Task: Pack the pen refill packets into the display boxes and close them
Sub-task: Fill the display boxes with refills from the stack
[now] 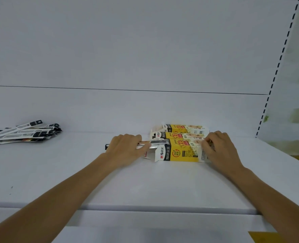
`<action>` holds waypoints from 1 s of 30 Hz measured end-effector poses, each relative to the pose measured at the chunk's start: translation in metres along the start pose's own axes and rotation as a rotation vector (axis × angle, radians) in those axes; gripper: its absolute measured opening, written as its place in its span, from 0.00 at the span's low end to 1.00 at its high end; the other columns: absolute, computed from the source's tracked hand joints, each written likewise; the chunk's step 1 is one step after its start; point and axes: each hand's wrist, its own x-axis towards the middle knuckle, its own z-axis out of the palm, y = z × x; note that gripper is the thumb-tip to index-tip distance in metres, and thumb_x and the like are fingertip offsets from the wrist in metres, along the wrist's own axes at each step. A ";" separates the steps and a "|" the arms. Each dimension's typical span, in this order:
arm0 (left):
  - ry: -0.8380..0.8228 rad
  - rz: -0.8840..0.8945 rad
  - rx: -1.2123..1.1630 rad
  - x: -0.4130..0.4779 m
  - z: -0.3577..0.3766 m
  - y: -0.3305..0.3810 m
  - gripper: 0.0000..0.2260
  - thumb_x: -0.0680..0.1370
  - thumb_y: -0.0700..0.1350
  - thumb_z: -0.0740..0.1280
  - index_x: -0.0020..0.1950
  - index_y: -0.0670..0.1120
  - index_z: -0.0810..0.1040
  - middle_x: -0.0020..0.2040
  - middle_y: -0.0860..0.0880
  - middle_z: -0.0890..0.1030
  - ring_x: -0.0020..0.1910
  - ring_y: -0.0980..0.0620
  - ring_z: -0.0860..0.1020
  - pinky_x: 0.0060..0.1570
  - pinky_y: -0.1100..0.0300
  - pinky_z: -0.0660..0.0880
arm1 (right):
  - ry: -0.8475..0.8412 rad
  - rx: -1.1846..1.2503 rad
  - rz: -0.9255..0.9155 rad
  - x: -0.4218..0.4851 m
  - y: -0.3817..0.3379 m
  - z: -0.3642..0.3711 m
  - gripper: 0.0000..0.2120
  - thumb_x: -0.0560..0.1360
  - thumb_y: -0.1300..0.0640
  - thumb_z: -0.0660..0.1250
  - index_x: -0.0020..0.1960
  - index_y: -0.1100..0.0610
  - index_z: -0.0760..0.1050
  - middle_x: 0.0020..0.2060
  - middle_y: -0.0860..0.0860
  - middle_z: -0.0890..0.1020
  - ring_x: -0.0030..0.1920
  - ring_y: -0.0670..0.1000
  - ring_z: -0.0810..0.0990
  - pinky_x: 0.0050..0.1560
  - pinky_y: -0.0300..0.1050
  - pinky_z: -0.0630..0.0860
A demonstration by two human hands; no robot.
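Left hand (125, 148) pinches a refill packet (152, 142) lying lengthwise, its tip entering the near display box's (180, 151) open left end, right hand (218, 146) gripping its far end.

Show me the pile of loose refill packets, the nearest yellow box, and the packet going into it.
pile of refill packets (22, 133), head view, middle of the heap.
nearest display box (183, 153), head view, yellow side panel.
refill packet being inserted (155, 142), head view, its shiny middle.

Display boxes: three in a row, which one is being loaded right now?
The nearest display box: left hand feeds a refill packet into its open left end, right hand steadies the other end. The two boxes behind are untouched.
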 end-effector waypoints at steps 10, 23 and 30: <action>0.030 0.053 -0.136 0.009 0.005 0.003 0.12 0.80 0.48 0.52 0.38 0.47 0.65 0.32 0.52 0.72 0.34 0.46 0.69 0.32 0.56 0.61 | 0.018 -0.008 -0.032 -0.001 -0.002 0.000 0.07 0.76 0.57 0.62 0.41 0.60 0.73 0.41 0.51 0.74 0.44 0.51 0.68 0.40 0.44 0.65; 0.061 0.036 -0.033 -0.011 0.003 -0.028 0.12 0.78 0.49 0.55 0.35 0.48 0.65 0.29 0.53 0.67 0.31 0.49 0.67 0.29 0.60 0.57 | 0.034 0.002 -0.006 -0.001 -0.004 0.001 0.07 0.75 0.57 0.62 0.41 0.60 0.72 0.41 0.50 0.73 0.45 0.51 0.68 0.40 0.44 0.65; 0.069 -0.104 -0.190 0.001 0.003 -0.011 0.14 0.77 0.51 0.57 0.35 0.47 0.69 0.28 0.52 0.69 0.34 0.46 0.68 0.34 0.58 0.62 | 0.020 0.015 -0.013 -0.003 -0.004 0.001 0.07 0.75 0.58 0.62 0.41 0.61 0.73 0.40 0.51 0.73 0.44 0.51 0.67 0.41 0.42 0.64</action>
